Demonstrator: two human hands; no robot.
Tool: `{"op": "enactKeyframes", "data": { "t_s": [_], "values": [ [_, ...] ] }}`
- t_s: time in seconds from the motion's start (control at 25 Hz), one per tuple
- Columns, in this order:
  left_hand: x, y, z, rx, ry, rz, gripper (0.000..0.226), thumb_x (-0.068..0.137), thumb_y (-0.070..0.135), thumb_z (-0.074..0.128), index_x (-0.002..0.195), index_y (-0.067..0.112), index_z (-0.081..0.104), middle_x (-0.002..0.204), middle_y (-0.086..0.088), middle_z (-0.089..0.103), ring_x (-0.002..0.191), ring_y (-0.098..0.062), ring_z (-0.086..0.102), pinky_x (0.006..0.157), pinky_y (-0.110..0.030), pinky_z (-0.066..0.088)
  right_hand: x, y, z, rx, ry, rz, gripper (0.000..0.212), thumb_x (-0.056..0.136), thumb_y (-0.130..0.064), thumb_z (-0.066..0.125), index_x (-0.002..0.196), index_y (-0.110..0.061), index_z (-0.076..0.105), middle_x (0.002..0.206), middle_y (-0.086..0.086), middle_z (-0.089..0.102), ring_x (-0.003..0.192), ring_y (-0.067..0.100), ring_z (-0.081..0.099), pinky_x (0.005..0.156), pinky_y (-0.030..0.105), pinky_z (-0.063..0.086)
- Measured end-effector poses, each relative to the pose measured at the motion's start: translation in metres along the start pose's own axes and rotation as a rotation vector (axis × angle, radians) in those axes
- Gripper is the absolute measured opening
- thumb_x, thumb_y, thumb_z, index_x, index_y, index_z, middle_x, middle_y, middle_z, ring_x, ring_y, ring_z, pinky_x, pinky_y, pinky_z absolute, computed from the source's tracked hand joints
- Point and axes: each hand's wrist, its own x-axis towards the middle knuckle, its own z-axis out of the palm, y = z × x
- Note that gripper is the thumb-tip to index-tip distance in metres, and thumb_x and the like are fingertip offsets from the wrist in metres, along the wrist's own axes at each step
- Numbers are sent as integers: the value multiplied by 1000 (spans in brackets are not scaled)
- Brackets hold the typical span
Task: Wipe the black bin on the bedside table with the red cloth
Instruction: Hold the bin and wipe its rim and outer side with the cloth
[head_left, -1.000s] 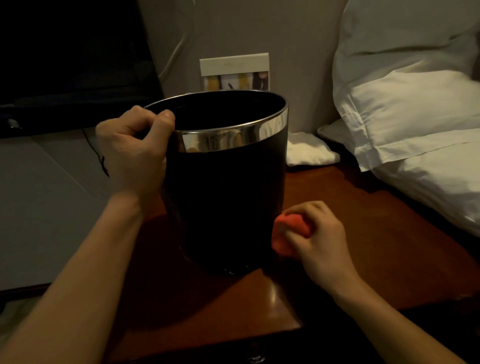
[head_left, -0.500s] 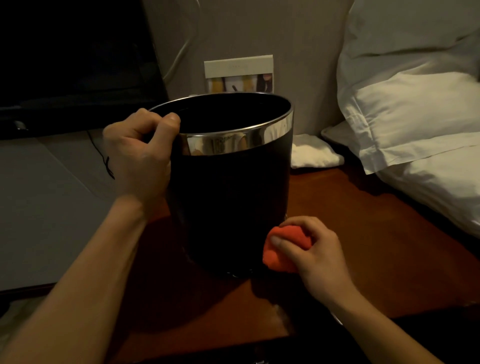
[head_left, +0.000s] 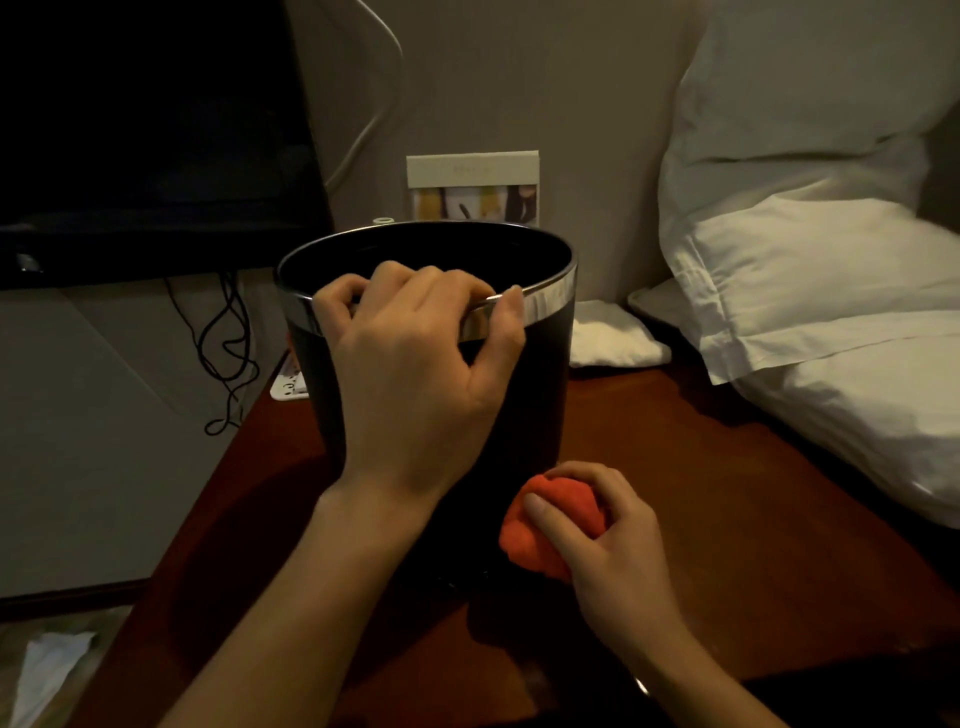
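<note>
The black bin (head_left: 540, 395) with a shiny metal rim stands upright on the reddish wooden bedside table (head_left: 701, 467). My left hand (head_left: 415, 374) grips the near side of the rim, fingers curled over the edge and thumb on the metal band. My right hand (head_left: 608, 545) holds the bunched red cloth (head_left: 550, 525) against the bin's lower right side, close to the table top. The bin's base is hidden behind my hands and in shadow.
White pillows (head_left: 821, 291) lie at the right, overhanging the table edge. A folded white cloth (head_left: 613, 338) and a card (head_left: 472, 187) stand behind the bin by the wall. Dark cables (head_left: 228, 343) hang at the left below a black screen (head_left: 145, 130).
My left hand has shifted from the bin's left rim to its near front rim. The red cloth in my right hand has slid lower and leftward along the bin's side.
</note>
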Motion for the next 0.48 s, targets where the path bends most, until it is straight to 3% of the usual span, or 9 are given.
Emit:
{"op": "enactKeyframes", "data": {
  "t_s": [0.16,0.36,0.48],
  "values": [
    [0,-17,-7,-145,51,26,22,93,35,56,76,22,61,68,14,50,76,-8,50,86,-40,33,-5,9,1,-50,-70,-21,23,79,-26,84,93,-36,69,105,-16,61,101,2,60,79,13,46],
    [4,-41,-13,-311,93,-10,21,90,37,60,74,24,57,66,18,50,71,2,47,85,-34,34,-10,21,0,-177,-192,-28,21,82,-28,81,95,-36,66,104,-19,55,99,1,57,79,18,48],
    [2,-44,-12,-318,94,-8,21,89,35,62,73,22,60,64,13,52,72,3,49,85,-31,34,11,8,-9,-182,-73,-145,24,79,-16,83,92,-30,69,102,-16,59,97,3,60,78,17,47]
  ]
}}
